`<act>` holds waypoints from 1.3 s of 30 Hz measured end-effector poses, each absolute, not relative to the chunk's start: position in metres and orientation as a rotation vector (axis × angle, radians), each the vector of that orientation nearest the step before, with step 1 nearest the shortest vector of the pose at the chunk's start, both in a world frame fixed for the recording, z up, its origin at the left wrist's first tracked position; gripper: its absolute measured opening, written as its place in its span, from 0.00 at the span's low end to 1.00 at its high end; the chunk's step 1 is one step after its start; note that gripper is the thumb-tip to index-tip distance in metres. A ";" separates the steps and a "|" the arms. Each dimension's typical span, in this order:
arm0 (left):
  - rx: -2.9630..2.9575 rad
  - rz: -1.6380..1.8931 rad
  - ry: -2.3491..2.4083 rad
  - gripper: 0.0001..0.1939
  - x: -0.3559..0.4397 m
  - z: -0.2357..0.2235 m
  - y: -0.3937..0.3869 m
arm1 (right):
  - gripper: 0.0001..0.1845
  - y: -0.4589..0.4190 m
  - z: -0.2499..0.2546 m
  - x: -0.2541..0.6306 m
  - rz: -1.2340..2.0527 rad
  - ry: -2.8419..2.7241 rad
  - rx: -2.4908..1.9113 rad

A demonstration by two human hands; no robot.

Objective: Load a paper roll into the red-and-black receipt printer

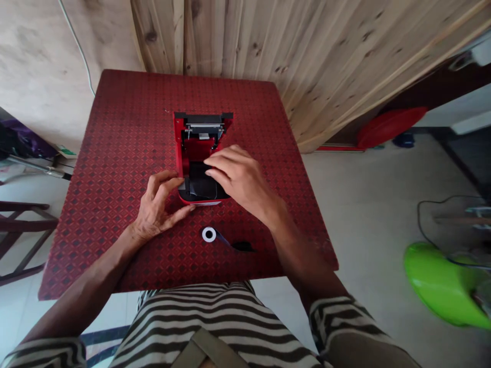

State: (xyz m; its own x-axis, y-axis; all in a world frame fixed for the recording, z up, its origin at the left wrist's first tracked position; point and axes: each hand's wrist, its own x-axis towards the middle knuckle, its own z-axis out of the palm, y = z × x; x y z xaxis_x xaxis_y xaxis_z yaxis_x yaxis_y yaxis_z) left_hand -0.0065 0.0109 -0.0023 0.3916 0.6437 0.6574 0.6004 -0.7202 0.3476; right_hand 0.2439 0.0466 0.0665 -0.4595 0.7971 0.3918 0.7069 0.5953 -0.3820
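A small red and black printer (180, 153) sits on the table with its lid raised toward the back, showing a metal bar and rollers. Black film (202, 184) lies in its open bay. My left hand (156, 204) grips the front left corner, fingers on the side and thumb along the front edge. Over the bay, my right hand (238, 176) has thumb and index finger closed together at the film; the exact contact is hard to see. In front of the printer stands a roll with a white ring-shaped end (209, 234), a dark strip trailing right from it.
The table (126, 117) has a red patterned cover and stands near a wooden plank wall (238, 41). A dark wooden chair (23, 225) is at the left. On the floor to the right is a bright green plastic object (437, 286).
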 end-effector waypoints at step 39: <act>2.533 1.144 1.168 0.46 -0.006 -0.011 0.017 | 0.21 0.020 -0.014 0.331 0.553 -1.550 -1.581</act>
State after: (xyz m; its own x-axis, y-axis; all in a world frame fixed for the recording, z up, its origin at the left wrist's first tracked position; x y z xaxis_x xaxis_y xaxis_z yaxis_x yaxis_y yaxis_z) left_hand -0.0063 0.0169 -0.0112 0.4145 0.6963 0.5860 0.6005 -0.6931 0.3988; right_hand 0.3314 0.0195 -0.0142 0.1404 0.9613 0.2371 0.5946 0.1096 -0.7965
